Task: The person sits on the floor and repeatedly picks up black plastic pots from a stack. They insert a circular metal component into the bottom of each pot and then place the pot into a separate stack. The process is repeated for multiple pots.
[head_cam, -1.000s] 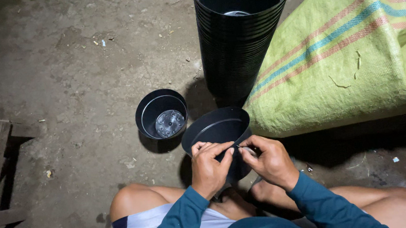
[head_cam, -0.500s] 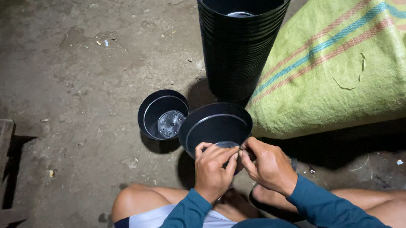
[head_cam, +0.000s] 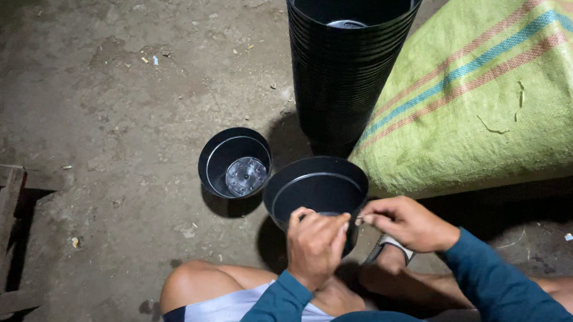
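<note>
Both hands, left hand (head_cam: 313,245) and right hand (head_cam: 402,221), pinch closed on the round black plastic pot's (head_cam: 317,191) near rim, steadying it on the dirt floor (head_cam: 87,95).

Near rim of black pot (head_cam: 316,186) behind hands; sack (head_cam: 502,94) cropped right.

— What's being handled?

— A black plastic pot (head_cam: 317,191), round, open mouth tilted up and slightly away; it sits just in front of the knees, near rim pinched on both sides.

— Anything inside it?

— The inside looks dark and bare; a pale glint shows at the near rim, too small to tell what it is.

— And what does it sit among?

— Between a smaller black pot (head_cam: 234,163) and a tall stack of black pots (head_cam: 353,51); apart from both.
</note>
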